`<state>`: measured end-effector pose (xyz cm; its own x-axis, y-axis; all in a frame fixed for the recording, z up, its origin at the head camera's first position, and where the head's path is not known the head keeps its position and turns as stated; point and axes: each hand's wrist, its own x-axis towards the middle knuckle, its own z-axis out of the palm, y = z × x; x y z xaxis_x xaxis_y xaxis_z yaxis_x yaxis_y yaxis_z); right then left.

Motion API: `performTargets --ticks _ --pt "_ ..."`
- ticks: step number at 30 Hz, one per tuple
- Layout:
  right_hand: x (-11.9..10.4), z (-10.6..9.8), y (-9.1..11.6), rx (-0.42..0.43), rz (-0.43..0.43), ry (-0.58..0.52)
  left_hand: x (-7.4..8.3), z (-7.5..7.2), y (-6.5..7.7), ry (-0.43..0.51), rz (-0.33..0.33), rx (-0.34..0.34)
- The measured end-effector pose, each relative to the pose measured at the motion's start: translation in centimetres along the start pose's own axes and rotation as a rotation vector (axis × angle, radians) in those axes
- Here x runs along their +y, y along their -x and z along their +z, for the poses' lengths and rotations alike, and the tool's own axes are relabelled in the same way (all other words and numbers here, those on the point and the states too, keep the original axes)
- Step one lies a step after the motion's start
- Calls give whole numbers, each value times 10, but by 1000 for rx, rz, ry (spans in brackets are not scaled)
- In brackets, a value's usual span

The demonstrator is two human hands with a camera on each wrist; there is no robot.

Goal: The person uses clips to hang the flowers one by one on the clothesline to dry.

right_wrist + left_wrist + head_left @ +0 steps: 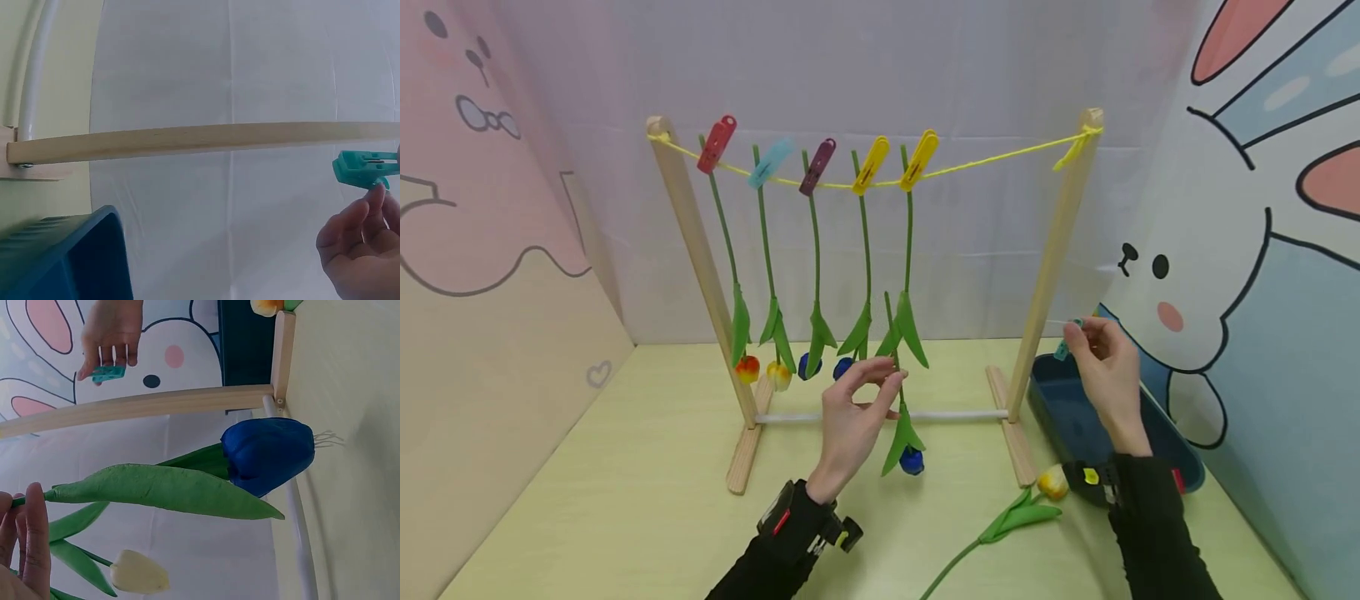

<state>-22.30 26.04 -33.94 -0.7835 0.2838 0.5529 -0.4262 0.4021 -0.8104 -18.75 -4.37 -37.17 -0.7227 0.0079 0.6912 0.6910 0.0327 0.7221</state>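
My left hand (pixel 857 417) pinches the green stem of a blue artificial tulip (pixel 912 461) between thumb and fingers. The flower hangs head down in front of the rack, and in the left wrist view its blue bloom (pixel 269 453) points towards the table. My right hand (pixel 1108 379) holds a teal clothespin (pixel 1062 350) over the bin, right of the rack; the right wrist view has this clothespin (pixel 359 169) at the fingertips. Above and between the hands runs a yellow string (pixel 992 158) with several tulips clipped upside down along its left part.
Wooden posts (pixel 1054 250) hold the string, joined low down by a white bar (pixel 955 415). A red clothespin (pixel 717 144) is leftmost, two yellow ones rightmost. A dark blue bin (pixel 1191 475) stands at the right. One yellow tulip (pixel 1052 482) lies on the table (pixel 647 517).
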Motion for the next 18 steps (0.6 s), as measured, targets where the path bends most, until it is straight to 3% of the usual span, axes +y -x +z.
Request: performTargets --ticks 6,18 --pt "-18 5 -15 5 -147 -25 8 10 -13 -3 -60 -25" --pt "-64 10 -49 26 -446 -105 21 29 -48 -45 -33 -53"
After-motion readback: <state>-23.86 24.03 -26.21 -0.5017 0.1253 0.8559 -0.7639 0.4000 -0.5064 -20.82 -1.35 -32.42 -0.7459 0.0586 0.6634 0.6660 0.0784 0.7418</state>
